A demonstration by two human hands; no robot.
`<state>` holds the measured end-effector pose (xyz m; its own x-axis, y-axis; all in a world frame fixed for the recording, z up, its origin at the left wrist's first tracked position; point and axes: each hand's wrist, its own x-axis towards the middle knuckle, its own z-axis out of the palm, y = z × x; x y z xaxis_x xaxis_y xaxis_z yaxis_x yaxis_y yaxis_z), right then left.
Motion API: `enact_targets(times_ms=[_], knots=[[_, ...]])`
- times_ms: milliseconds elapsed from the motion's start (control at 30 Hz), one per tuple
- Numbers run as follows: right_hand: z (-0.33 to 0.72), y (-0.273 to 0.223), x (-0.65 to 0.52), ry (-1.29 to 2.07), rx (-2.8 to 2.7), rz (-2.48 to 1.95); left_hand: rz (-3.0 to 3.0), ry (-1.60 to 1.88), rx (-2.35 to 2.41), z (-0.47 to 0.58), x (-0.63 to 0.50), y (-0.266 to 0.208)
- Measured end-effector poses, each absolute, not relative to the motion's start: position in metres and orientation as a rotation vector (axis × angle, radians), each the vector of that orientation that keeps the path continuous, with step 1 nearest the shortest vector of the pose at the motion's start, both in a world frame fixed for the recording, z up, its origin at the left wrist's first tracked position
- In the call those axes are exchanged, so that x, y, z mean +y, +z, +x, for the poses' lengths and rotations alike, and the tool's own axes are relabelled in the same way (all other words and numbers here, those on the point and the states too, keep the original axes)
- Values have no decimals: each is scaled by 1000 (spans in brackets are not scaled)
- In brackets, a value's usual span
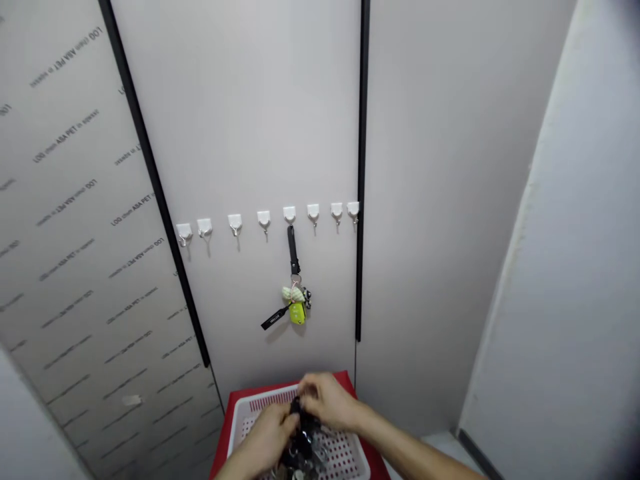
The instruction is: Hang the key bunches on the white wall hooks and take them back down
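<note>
My left hand [266, 433] and my right hand [327, 402] meet over a white plastic basket [350, 453]. Both have their fingers closed around the upper end of a black keychain [296, 405], whose exact shape is blurred and partly covered. Just below, a pile of keys and dark key rings [303, 453] lies in the basket, metal parts glinting. On the wall ahead, a keychain with a black strap [293, 250] hangs from one of the hooks. It carries a yellow-green fob [297, 313], a pale bow, and a black tag [274, 319].
Several white adhesive hooks [263, 218] run in a row across the grey wall panel [240, 120]. Black vertical strips [363, 133] edge that panel. The basket rests on a red surface [341, 380]. Printed film covers the left panel, and a white wall [575, 267] stands to the right.
</note>
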<state>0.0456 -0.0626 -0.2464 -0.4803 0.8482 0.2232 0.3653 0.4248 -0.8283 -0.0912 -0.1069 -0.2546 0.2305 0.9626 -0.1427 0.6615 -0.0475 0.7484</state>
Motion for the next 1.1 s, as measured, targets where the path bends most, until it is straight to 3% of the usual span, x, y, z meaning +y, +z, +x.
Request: enact_targets(times_ms=[200, 333, 533, 633, 800, 1100], knots=[[29, -133, -4, 267, -1616, -1061, 2016, 647, 1776, -105, -115, -249], [14, -91, 18, 133, -1699, -1159, 2039, 683, 1775, -112, -118, -276], [19, -50, 1, 40, -1580, -914, 2013, 878, 1734, -121, -121, -300], [27, -61, -12, 140, -1722, -905, 1974, 931, 1710, -121, -120, -296], [37, -135, -40, 370, -1986, -1016, 1985, 876, 1717, -122, -116, -295], [61, -237, -78, 260, -2285, -1364, 2034, 542, 1829, -114, -109, -296]])
